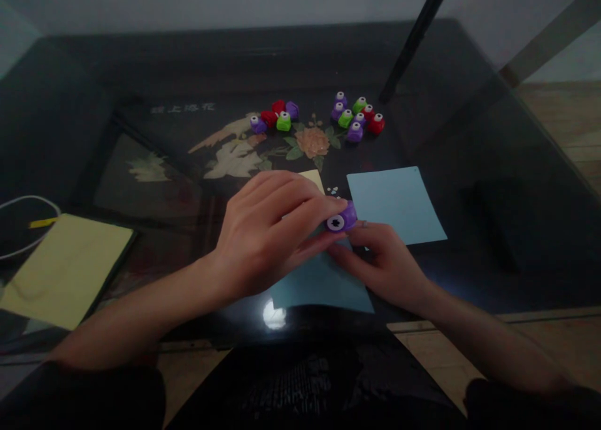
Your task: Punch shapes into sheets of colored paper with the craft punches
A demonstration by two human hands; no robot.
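My left hand (267, 230) is closed around a purple craft paper punch (348, 216), its fingers on top and its thumb below. The white round end, marked with a dark shape, faces me. Close against the punch, my right hand (385, 261) has bent fingers at the edge of a light blue paper sheet (323, 283). This sheet lies under both hands, and its far part is hidden by them. Just beyond the punch are several tiny pale paper cut-outs (333, 190). A pale yellow sheet (313, 178) shows partly behind my left hand.
Another blue sheet (399, 204) lies to the right. Several coloured punches stand in a right cluster (355, 131) and a left cluster (283, 122) farther back. Yellow paper (70, 267) and a white cable (32, 198) are at left. A black pole (413, 39) rises behind.
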